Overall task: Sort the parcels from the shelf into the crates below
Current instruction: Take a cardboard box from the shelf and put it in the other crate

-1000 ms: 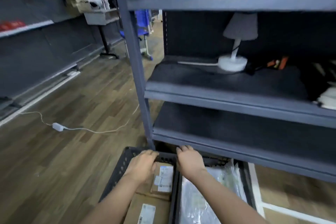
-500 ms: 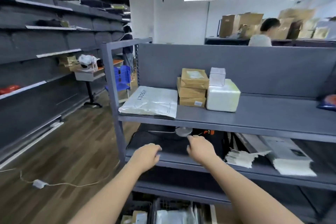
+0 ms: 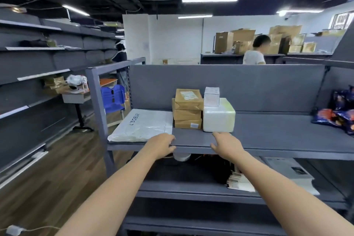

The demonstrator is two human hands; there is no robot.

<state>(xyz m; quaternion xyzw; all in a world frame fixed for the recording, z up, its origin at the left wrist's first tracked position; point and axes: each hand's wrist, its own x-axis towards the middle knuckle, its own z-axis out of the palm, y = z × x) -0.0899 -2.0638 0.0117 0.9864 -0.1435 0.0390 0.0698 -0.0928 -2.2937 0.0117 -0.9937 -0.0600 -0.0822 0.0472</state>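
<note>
Parcels [image 3: 187,119] are back in front of us. A second ago our hands were down at the crates, over the cardboard and plastic-wrapped pieces already lying there. Half a second ago they were passing the middle shelf, and now they arrive at the top shelf [image 3: 268,140]. Our view has lifted with them, so the crates are out of sight below.

What's left up here? A white poly mailer [image 3: 142,125] lies flat at the left end. A stack of brown boxes [image 3: 188,99] stands just beside it, and a white foam box [image 3: 219,115] carries a small white box [image 3: 211,96] on top. Dark blue bags [image 3: 341,115] sit well apart at the far right.

The left hand [image 3: 160,144] is at the shelf's front lip, near the mailer's corner. Its fingers are loosely curled and hold nothing. The right hand [image 3: 227,144] hovers just in front of the foam box with its fingers relaxed and spread, also empty. Whether either hand touches the shelf, we cannot tell.

We judge the last drop-off finished and a fresh pick about to begin. With several parcels still on the shelf, the sort is well short of done. The mailer or the foam box looks the likeliest next grab, each just ahead of a hand.
</note>
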